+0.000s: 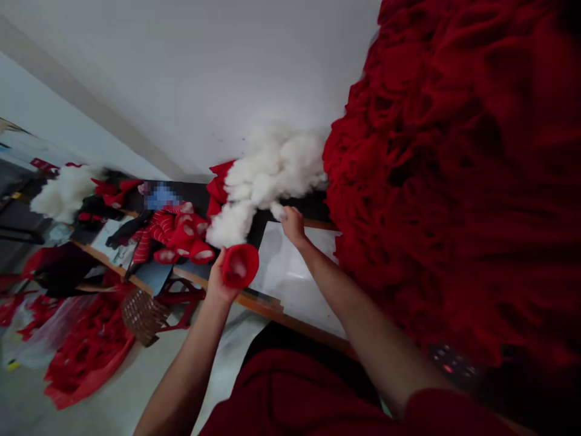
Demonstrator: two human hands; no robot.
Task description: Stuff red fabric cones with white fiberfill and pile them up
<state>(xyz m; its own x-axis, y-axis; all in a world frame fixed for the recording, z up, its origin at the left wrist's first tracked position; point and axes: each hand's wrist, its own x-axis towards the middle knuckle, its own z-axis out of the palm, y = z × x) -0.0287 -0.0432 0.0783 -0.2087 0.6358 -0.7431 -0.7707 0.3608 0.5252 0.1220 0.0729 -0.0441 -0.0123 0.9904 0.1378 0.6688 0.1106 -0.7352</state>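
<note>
A wood-edged worktop point(254, 301) runs along a white wall point(181, 79), a great heap of red fabric point(454, 181) beside it. The left hand point(218, 277) clasps a red fabric pouch point(240, 265), open end up, just below white stuffing point(267, 175). The right hand's point(293, 225) fingers point(285, 213) pinch a tuft of that stuffing.

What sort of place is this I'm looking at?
Probably a small sewing or soft-goods workshop: there's a large heap of red cloth, a mound of white fibre stuffing, and a red cloth piece held over a wooden-edged workbench.
</note>
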